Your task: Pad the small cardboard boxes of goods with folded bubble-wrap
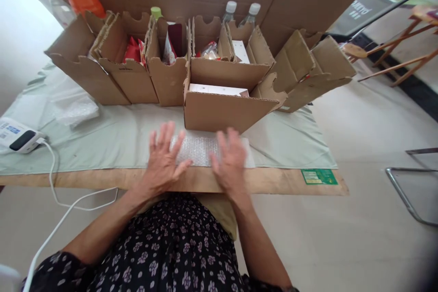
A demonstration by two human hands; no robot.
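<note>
A flat strip of bubble wrap (198, 149) lies along the table's front edge. My left hand (165, 157) is over its left end, fingers spread. Toward the other end is my right hand (231, 157), its fingers stretched out and blurred by motion. Neither hand holds anything, and I cannot tell whether the palms press on the wrap. Just behind the strip stands a low cardboard box (226, 112) with a white item (219, 90) inside.
Behind stand several open cardboard bins (133, 80) with packets and white boxes. Bottles (230, 9) rise behind them. At left lie more bubble wrap (80, 109) and a white device (20, 136) with a cable (53, 169). A green label (319, 176) marks the right front edge.
</note>
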